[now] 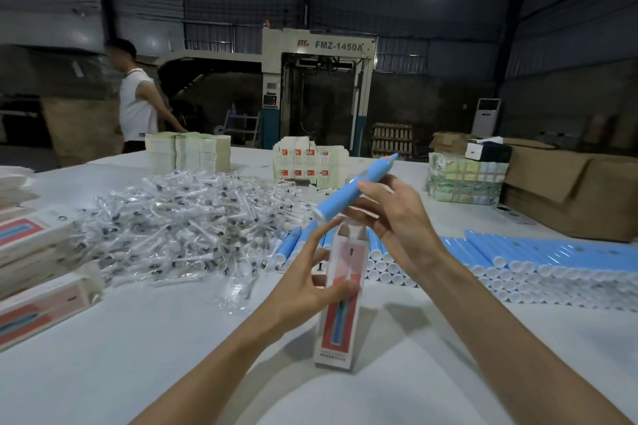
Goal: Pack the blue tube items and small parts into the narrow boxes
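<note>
My left hand [310, 283] grips a narrow white and red box [340, 324] that stands upright on the table, its top flaps open. My right hand [390, 217] holds a blue tube [355, 188] tilted above the box, white end just over the opening and tip pointing up to the right. Behind the box, several more blue tubes [538, 260] lie stacked in rows. A heap of small parts in clear wrappers [186, 228] covers the table to the left.
Packed narrow boxes [38, 272] lie stacked at the left edge. Stacks of flat cartons [188, 152] and printed flat boxes [310, 162] stand at the back. Brown cartons [573, 190] sit at the right. A person [138, 100] stands beyond the table.
</note>
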{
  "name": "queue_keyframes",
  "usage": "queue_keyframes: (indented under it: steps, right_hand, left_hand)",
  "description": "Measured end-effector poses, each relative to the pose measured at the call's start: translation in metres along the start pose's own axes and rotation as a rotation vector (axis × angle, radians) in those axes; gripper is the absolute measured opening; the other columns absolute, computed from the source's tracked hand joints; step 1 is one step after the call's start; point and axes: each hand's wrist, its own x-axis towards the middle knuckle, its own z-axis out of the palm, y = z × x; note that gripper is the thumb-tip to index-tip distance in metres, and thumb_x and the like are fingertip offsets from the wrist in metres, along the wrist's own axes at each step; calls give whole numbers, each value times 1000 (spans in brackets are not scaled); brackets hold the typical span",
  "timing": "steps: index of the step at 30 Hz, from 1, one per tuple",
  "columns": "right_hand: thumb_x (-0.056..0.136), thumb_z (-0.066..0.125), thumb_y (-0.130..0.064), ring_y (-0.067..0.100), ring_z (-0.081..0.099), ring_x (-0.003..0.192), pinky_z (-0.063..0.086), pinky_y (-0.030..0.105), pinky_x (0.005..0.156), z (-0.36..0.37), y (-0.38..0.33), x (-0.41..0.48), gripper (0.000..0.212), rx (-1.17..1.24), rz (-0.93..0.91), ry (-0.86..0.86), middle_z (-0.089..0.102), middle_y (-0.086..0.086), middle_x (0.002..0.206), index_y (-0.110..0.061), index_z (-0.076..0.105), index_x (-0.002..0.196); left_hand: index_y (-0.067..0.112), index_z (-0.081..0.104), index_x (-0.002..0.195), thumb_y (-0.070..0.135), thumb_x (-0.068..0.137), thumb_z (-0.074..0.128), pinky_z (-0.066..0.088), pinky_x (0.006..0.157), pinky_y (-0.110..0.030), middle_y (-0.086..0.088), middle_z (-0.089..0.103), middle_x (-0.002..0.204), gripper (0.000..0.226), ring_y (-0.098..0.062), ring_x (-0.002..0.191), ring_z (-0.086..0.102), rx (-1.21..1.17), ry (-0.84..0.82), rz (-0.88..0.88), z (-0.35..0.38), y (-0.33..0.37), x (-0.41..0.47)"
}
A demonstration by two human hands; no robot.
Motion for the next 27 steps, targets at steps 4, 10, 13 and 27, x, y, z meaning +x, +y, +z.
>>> queue_keyframes:
  steps: [4, 10, 13, 27]
  right_hand:
    - [101, 67, -31, 37, 78, 90, 64, 36, 74, 6, 12, -5, 37, -125, 22, -7, 78, 9, 101, -13, 48, 127]
    - [105, 61, -39, 23, 78, 89, 59, 24, 71, -16, 17, -4, 26, -344, 15, 94, 76, 6, 104, -25, 48, 121]
    - [104, 60, -44, 28, 78, 89, 60, 25, 73, -20, 19, -9, 31, -344, 8, 58, 76, 5, 101, -25, 45, 122]
    - [105, 63, -30, 20, 76, 80, 47, 25, 61, -43, 13, -8, 23, -485, 64, -4, 79, 2, 101, -23, 50, 123]
  left_hand:
    - [75, 38, 135, 32, 86, 89, 61, 86, -23, 38, 68, 116, 83, -4, 108, 75, -25, -25, -20, 0, 1, -1]
    - [64, 27, 150, 38, 83, 92, 61, 100, -39, 17, 69, 135, 97, -21, 117, 73, 3, -141, -41, -6, 5, 0]
    - [66, 31, 148, 38, 84, 91, 57, 105, -38, 19, 67, 133, 91, -16, 124, 68, 30, -176, -48, -7, 5, 0]
    - [50, 26, 135, 30, 87, 89, 61, 91, -30, 11, 71, 134, 82, -20, 113, 75, 48, -86, -60, -5, 0, 4]
